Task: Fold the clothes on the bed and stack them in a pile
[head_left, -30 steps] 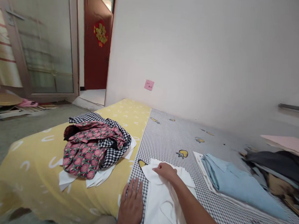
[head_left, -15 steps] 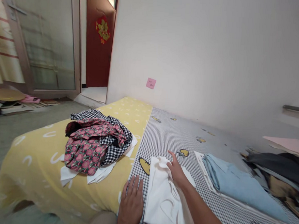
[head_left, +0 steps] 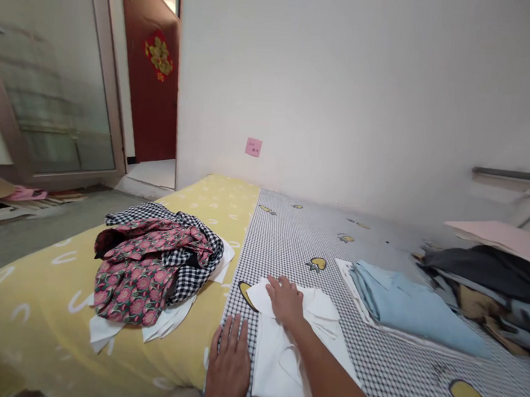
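Note:
A white garment (head_left: pixel 281 357) lies partly folded on the checked part of the bed (head_left: pixel 298 237), close to its front edge. My right hand (head_left: pixel 285 300) rests flat on its upper end, fingers stretched out over the cloth. Just left of the garment, my left hand (head_left: pixel 230 362) lies flat and open on the sheet, its fingers touching the garment's left edge. Neither hand grips anything.
A heap of floral and black-and-white checked clothes (head_left: pixel 156 260) sits on white cloth on the yellow sheet at the left. Folded light blue fabric (head_left: pixel 403 305) lies to the right, with dark clothes (head_left: pixel 486 274) stacked beyond it. A wall runs behind the bed.
My right hand has slid from the garment's far right corner back onto its top, and the top edge now lies spread flat. The left hand stays put. The view has shifted right.

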Motion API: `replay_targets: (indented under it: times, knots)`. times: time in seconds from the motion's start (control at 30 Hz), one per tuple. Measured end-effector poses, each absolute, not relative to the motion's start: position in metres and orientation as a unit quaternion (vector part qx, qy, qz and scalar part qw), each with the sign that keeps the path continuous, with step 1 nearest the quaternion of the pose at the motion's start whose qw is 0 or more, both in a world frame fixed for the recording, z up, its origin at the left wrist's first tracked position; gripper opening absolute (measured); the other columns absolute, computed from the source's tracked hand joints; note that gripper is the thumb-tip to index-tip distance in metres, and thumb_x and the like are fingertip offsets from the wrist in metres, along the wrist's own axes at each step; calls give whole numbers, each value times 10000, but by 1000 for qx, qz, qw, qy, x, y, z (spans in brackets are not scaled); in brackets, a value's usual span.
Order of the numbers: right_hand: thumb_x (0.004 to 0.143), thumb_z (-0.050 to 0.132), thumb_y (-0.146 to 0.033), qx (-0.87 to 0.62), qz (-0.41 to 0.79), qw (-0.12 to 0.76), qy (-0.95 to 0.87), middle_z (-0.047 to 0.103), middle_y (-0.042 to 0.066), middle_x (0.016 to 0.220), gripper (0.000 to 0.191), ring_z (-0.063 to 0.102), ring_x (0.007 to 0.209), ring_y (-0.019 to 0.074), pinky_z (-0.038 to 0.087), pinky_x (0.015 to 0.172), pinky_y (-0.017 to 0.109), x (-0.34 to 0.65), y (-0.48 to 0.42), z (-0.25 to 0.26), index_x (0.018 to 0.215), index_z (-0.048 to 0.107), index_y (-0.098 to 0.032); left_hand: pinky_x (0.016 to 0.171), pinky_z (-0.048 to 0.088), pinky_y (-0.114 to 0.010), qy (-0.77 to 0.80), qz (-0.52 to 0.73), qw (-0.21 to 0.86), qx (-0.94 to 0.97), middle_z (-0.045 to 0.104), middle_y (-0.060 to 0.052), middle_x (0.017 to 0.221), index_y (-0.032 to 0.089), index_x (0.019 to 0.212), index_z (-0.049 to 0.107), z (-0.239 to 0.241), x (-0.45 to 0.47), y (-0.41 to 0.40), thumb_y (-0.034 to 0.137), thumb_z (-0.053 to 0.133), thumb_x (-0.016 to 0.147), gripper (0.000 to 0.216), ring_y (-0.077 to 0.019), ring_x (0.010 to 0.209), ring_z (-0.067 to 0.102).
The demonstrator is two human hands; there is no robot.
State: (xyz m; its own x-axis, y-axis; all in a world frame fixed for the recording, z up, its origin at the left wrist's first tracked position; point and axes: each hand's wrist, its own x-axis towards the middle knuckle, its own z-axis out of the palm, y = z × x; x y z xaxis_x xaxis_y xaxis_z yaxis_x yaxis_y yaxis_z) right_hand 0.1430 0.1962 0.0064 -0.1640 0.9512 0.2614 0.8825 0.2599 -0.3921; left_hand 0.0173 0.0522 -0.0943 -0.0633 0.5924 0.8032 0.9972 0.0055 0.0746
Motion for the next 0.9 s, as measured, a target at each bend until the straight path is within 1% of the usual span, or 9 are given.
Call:
replay_targets:
  times: [0.07,0.17,0.3,0.4,0.47,0.53,0.67,0.8,0.9]
  knots:
    - [1013,316,-451,-603,76,263,-749,559,95,1413,473,534,1241,286,402,1039,511,155,203,15,1402,557,-331,1167,260,-427,-640,-327,304,-626,657,-83,1360,163,1279,648,-93,14,52,132,478,859,455,-243,1296,531]
    - [1033,145,-443,-597,57,321,-733,514,98,1468,576,470,1341,225,390,1088,424,197,207,39,1471,472,-262,1144,288,-451,-642,-304,297,-638,641,-97,1380,156,1300,635,-93,11,52,109,477,831,497,-263,1301,529]
    - [1021,219,-475,-602,-11,366,-709,459,116,1521,555,380,1419,278,278,1156,532,264,181,58,1445,500,-251,1135,308,-464,-644,-298,277,-648,616,-111,1409,150,1316,624,-93,9,53,134,477,845,494,-275,1320,516]
    - [1018,295,-473,-581,-63,283,-761,395,66,1590,491,324,1464,312,202,1163,622,294,147,36,1436,514,-337,1130,319,-473,-641,-293,276,-654,610,-117,1415,147,1324,616,-91,8,54,144,458,869,482,-277,1327,512]
    - [1015,331,-478,-571,-39,181,-800,389,22,1602,467,298,1482,325,212,1154,648,301,127,9,1436,510,-386,1119,334,-481,-641,-289,279,-654,615,-120,1408,144,1320,617,-91,6,53,148,446,882,470,-281,1317,520]
    - [1014,341,-495,-579,-5,120,-806,386,-1,1604,481,290,1488,325,235,1150,648,303,115,-16,1470,460,-402,1103,353,-483,-640,-285,281,-656,622,-125,1398,139,1313,619,-90,5,53,151,438,892,458,-282,1306,530]
    - [1025,316,-502,-599,-3,132,-790,375,-16,1607,499,282,1496,295,232,1172,615,302,107,-38,1504,404,-395,1072,397,-502,-667,-278,242,-648,657,-127,1343,155,1267,645,-77,4,53,148,428,915,413,-284,1254,570]
    - [1027,336,-485,-589,-9,167,-791,407,-21,1589,481,306,1485,290,242,1172,604,304,109,-39,1492,424,-399,995,461,-527,-720,-305,177,-597,684,-156,1250,154,1158,681,-31,22,61,112,399,930,365,-290,1156,622]
    - [1028,346,-475,-586,-5,182,-789,407,-23,1589,477,316,1479,294,238,1172,606,304,109,-40,1491,425,-396,1108,363,-575,-665,-346,189,-634,604,-183,1364,145,1243,632,13,58,73,104,404,936,384,-284,1295,537]
